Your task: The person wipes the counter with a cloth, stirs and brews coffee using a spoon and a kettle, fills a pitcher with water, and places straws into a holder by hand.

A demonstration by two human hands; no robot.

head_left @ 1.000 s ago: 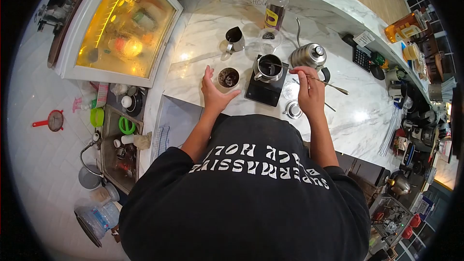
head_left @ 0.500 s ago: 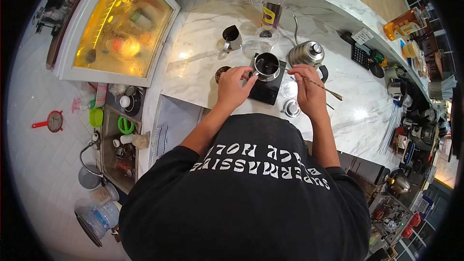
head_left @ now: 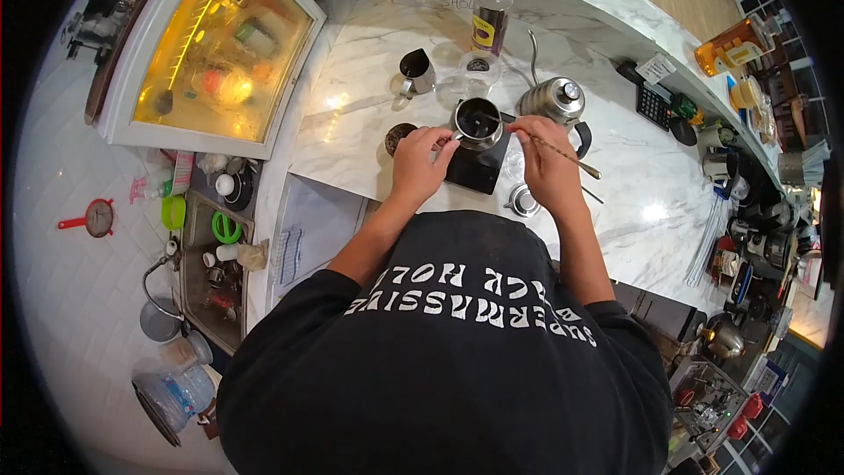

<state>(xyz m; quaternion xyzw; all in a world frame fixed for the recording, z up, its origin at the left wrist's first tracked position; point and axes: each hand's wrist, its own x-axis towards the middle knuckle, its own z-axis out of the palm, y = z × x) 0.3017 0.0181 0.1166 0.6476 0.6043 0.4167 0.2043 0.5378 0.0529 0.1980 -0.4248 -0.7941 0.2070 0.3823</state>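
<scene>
A steel pitcher (head_left: pixel 479 142) with dark contents sits over a black scale (head_left: pixel 473 172). My left hand (head_left: pixel 422 161) is closed on the pitcher's handle at its left side. In my right hand (head_left: pixel 547 158), the fingers pinch a long bar spoon (head_left: pixel 576 161) with a twisted shaft, its lower end inside the pitcher. Beside the right hand, a small round metal piece (head_left: pixel 524 200) lies on the counter. Near the left fingers is a round container with dark brown contents (head_left: pixel 400 135), partly hidden by that hand.
Behind the pitcher stand a gooseneck kettle (head_left: pixel 554 102), a clear plastic cup (head_left: pixel 479 79), a labelled bottle (head_left: pixel 490 22) and a second steel pitcher (head_left: pixel 418 73). To the left are a glass-door fridge (head_left: pixel 224 53) and a sink (head_left: pixel 202 281). A calculator (head_left: pixel 653 104) lies at right.
My right hand has shifted slightly left and up with the bar spoon, whose end has moved within the pitcher. The left hand keeps its hold; the whole view has shifted slightly.
</scene>
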